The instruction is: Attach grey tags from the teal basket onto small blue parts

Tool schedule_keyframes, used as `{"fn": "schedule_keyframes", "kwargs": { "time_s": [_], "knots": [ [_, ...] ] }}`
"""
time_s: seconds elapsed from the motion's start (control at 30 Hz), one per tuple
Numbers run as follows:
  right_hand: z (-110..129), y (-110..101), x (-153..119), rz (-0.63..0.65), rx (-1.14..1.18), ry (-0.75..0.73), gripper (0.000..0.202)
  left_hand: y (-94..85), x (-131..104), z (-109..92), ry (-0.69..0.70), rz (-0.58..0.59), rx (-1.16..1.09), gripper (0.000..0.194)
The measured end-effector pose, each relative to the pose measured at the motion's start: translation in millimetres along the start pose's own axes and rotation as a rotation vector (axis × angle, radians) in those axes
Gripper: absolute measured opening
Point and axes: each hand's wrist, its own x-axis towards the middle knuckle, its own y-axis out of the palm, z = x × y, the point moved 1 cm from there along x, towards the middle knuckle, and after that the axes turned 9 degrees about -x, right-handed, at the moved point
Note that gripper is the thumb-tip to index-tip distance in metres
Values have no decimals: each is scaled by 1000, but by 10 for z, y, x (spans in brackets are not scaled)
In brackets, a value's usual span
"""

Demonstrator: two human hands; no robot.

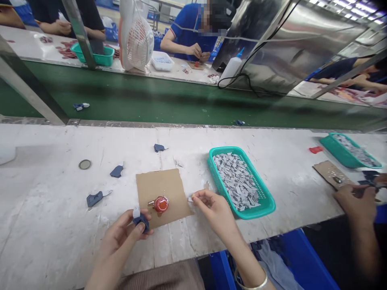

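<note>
My left hand (121,237) is closed around a small dark blue piece (140,221) with a pale tab sticking up from it. Between the fingertips of my right hand (213,207) is a small grey-white strip (190,199). A cardboard square (163,183) lies between my hands, and on it sits a small round thing (161,204) with a glossy red-orange top and a metal tip. Just right of my right hand, a green basket (264,197) holds a heap of similar grey-white strips (236,181). More dark blue pieces (95,199) with pale tabs lie to the left.
A bottle cap (84,164) lies on the white table (54,149). Behind it runs a green belt (157,98) carrying small pieces. A co-worker's hands (359,201) are at the right, near another green basket (347,155). A blue bin (308,257) stands below the table edge.
</note>
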Motion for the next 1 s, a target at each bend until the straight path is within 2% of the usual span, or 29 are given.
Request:
{"fn": "schedule_keyframes", "kwargs": {
  "time_s": [0.07, 0.17, 0.37, 0.53, 0.63, 0.8, 0.9, 1.0],
  "knots": [
    [-110, 101, -26, -66, -29, 32, 21, 39, -31, 3, -19, 1, -6, 39],
    [-178, 85, -76, -87, -117, 24, 17, 67, -56, 17, -25, -16, -21, 41],
    [-129, 37, -142, -87, -280, -196, 21, 41, -46, 55, -12, -41, -23, 34],
    [-110, 89, -112, -57, -323, -279, 15, 30, -45, 49, 13, -49, 2, 29],
    [14, 75, -83, -55, -267, -299, 13, 36, -46, 33, 47, -65, -42, 25],
    [452, 107, -58, -34, -140, -440, 12, 42, -40, 24, 83, -42, -93, 24],
    [655, 196, -51, 9, -179, -561, 14, 15, -32, 48, 89, -36, -129, 25],
    [721, 276, -36, 52, -284, -610, 17, -22, -19, 76, 87, -24, -135, 26]
  ]
}}
